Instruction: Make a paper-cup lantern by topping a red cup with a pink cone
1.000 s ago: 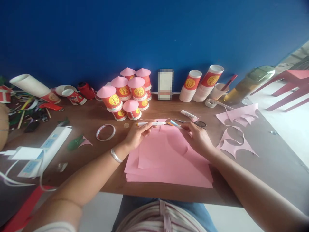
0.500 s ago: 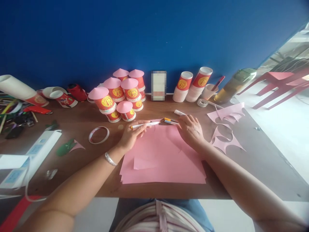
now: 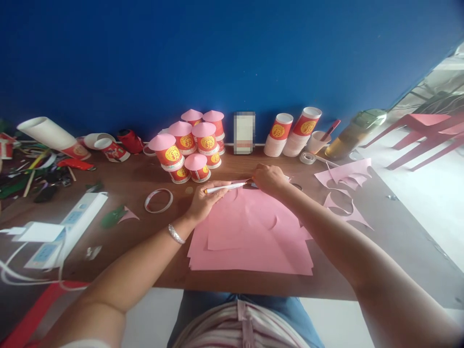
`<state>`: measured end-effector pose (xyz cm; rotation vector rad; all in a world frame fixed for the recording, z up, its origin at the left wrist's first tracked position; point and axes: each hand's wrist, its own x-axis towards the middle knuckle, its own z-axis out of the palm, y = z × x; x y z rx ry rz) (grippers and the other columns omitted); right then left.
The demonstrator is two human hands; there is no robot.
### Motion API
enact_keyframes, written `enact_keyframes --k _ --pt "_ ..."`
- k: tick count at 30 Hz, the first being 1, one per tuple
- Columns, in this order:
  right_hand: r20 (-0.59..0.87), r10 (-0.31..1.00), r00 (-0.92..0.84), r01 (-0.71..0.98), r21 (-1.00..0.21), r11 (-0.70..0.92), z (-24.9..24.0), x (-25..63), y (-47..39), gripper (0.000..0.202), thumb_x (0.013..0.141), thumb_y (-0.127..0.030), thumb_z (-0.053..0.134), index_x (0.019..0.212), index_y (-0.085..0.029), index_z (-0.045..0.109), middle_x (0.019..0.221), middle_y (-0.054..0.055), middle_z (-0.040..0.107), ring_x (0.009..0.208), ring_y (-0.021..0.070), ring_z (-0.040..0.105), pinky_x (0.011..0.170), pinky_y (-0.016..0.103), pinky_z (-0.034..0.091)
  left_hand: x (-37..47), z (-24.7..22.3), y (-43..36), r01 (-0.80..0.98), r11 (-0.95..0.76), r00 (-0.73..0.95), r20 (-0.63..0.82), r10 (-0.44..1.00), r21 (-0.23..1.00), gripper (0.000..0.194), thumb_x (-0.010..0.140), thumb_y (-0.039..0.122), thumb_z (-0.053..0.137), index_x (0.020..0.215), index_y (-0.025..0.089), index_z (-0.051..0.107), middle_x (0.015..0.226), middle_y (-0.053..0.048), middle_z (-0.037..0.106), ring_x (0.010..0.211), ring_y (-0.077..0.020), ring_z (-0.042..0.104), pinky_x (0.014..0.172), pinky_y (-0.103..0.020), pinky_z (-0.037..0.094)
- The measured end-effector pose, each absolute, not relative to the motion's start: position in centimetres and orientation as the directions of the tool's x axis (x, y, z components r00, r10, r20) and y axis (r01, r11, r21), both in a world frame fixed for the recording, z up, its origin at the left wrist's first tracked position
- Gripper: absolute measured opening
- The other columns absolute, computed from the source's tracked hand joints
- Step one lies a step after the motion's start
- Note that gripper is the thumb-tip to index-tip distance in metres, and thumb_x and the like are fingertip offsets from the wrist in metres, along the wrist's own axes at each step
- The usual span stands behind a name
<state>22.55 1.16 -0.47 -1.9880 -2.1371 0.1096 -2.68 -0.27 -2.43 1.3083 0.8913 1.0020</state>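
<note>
My left hand [image 3: 207, 200] pinches a white marker [image 3: 229, 187] with an orange end, its tip pointing right. Close to that tip, my right hand [image 3: 270, 180] has its fingers pressed together, palm down; whatever they hold is mostly covered. Other pens lie partly hidden beneath this hand. Below both hands, a stack of pink paper sheets [image 3: 253, 258] spreads over the table, with a smaller pink piece [image 3: 224, 237] on top at the left.
Red paper cups with pink cone tops [image 3: 197, 162] stand behind my left hand. Stacked cups [image 3: 279, 135], a bottle [image 3: 357, 133] and pink paper scraps [image 3: 348, 210] are on the right. A tape roll [image 3: 158, 200] and power strip [image 3: 68, 227] lie left.
My right hand has moved left toward the marker's tip, its fingers now drawn together over the pens. The upper pink sheets have shifted and look more rumpled. My left hand still holds the marker.
</note>
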Motion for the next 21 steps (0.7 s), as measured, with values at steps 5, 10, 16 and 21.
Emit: enact_keyframes --k 5,10,16,21 --pt "0.137 0.990 0.022 0.880 -0.473 0.046 -0.2 23.2 -1.4 0.021 0.101 -0.036 0.061 0.103 -0.019 0.072 0.090 0.010 0.079 0.081 0.0235 0.076 0.073 0.035 0.060 -2.6 -2.0 -0.4 -0.105 0.003 0.345 0.034 0.938 0.994 0.043 0.076 0.050 0.090 0.104 0.018 0.085 0.094 -0.011 0.081 0.076 -0.0140 0.065 0.066 -0.025 0.048" --pt "-0.038 0.999 -0.005 -0.054 -0.998 -0.038 -1.4 23.9 -4.6 0.048 0.076 -0.057 0.089 0.097 -0.016 0.074 0.090 0.010 0.081 0.076 0.0209 0.077 0.074 0.036 0.064 -2.5 -2.0 -0.6 -0.103 0.049 0.368 -0.007 0.930 0.994 0.044 0.075 0.050 0.091 0.104 0.017 0.085 0.093 -0.008 0.080 0.067 -0.0105 0.058 0.060 -0.024 0.044" --pt "-0.074 0.995 -0.065 -0.110 -0.991 -0.081 -1.5 23.2 -4.9 0.047 0.068 -0.055 0.096 0.095 -0.017 0.085 0.094 0.010 0.082 0.077 0.0201 0.076 0.077 0.037 0.066 -2.5 -2.0 -0.5 -0.074 0.002 0.387 0.027 0.922 0.997 0.039 0.078 0.050 0.088 0.103 0.019 0.085 0.101 -0.010 0.081 0.066 -0.0111 0.059 0.057 -0.026 0.042" --pt "-0.076 0.994 -0.075 -0.110 -0.990 -0.084 -1.9 23.0 -4.8 0.047 0.068 -0.055 0.096 0.094 -0.017 0.086 0.102 0.012 0.083 0.078 0.0203 0.077 0.079 0.037 0.066 -2.6 -2.0 -0.5 -0.039 -0.050 0.413 0.062 0.909 0.998 0.035 0.082 0.049 0.085 0.102 0.020 0.086 0.104 -0.011 0.082 0.080 -0.0175 0.069 0.063 -0.027 0.047"
